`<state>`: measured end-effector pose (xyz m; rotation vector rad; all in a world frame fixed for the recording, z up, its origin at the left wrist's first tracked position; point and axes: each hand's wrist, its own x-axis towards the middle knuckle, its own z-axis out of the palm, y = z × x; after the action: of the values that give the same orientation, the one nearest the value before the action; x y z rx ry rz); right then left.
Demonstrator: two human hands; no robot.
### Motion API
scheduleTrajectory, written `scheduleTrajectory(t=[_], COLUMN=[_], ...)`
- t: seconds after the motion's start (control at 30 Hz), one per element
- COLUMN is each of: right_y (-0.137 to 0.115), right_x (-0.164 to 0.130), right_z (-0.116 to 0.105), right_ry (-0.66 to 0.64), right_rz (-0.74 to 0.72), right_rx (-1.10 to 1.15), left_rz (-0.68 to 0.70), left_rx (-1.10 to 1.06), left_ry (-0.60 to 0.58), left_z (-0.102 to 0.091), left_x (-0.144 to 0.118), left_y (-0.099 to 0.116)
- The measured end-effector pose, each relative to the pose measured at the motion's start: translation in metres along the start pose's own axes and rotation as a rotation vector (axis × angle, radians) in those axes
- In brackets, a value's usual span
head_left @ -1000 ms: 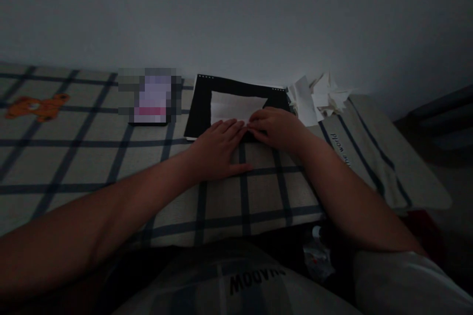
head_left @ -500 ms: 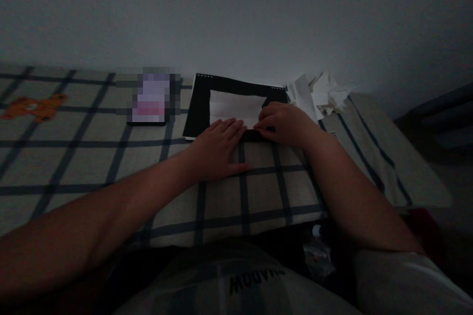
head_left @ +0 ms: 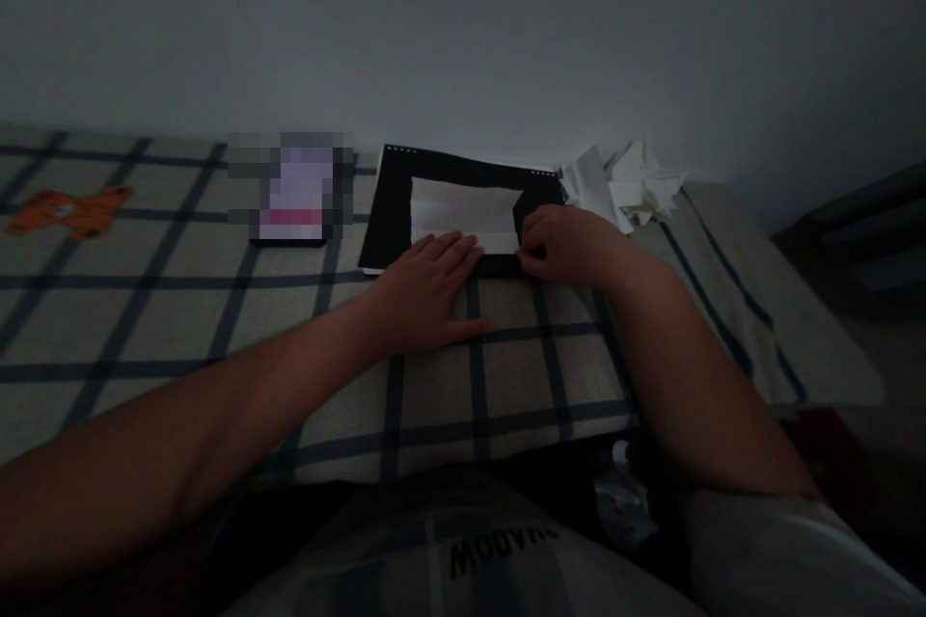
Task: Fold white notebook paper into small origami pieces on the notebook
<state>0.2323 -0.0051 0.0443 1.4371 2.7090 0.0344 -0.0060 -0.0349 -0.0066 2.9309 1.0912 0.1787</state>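
Observation:
A white sheet of paper (head_left: 463, 208) with faint creases lies on a black spiral-punched pad or desk calendar (head_left: 389, 212). My left hand (head_left: 426, 294) rests flat, fingers stretched over the lower left part of the sheet and thumb out on the cloth. At the sheet's lower right corner is my right hand (head_left: 568, 246), its fingers curled in a pinch. The fingertips touch the corner there; how much paper sits between them is hard to see in the dim light.
Crumpled white paper (head_left: 640, 183) lies right of the pad. A phone (head_left: 296, 193) with a blurred screen stands at the left, beyond it an orange patterned object (head_left: 68, 210). A checked cloth (head_left: 289, 308) covers the table against the wall. Below its edge is a clear bottle (head_left: 626, 501).
My right hand has slid a little to the right along the sheet's lower edge to its corner. My left hand and the paper have stayed in place.

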Motion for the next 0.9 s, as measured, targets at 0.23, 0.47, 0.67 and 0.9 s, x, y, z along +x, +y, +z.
scheduleTrajectory(t=[0.23, 0.47, 0.67, 0.9], right_y=[-0.006, -0.011, -0.016, -0.018], right_x=[0.002, 0.012, 0.013, 0.013], right_z=[0.001, 0.019, 0.018, 0.016], right_ry=[0.096, 0.112, 0.099, 0.100], right_rz=[-0.001, -0.075, -0.029, -0.018], right_rx=[-0.004, 0.104, 0.082, 0.054], left_rz=[-0.005, 0.002, 0.000, 0.004], left_rx=[0.008, 0.016, 0.021, 0.026], left_ry=[0.000, 0.010, 0.001, -0.010], left_z=[0.002, 0.002, 0.002, 0.001], left_x=[0.000, 0.000, 0.000, 0.001], left_y=[-0.001, 0.000, 0.000, -0.001])
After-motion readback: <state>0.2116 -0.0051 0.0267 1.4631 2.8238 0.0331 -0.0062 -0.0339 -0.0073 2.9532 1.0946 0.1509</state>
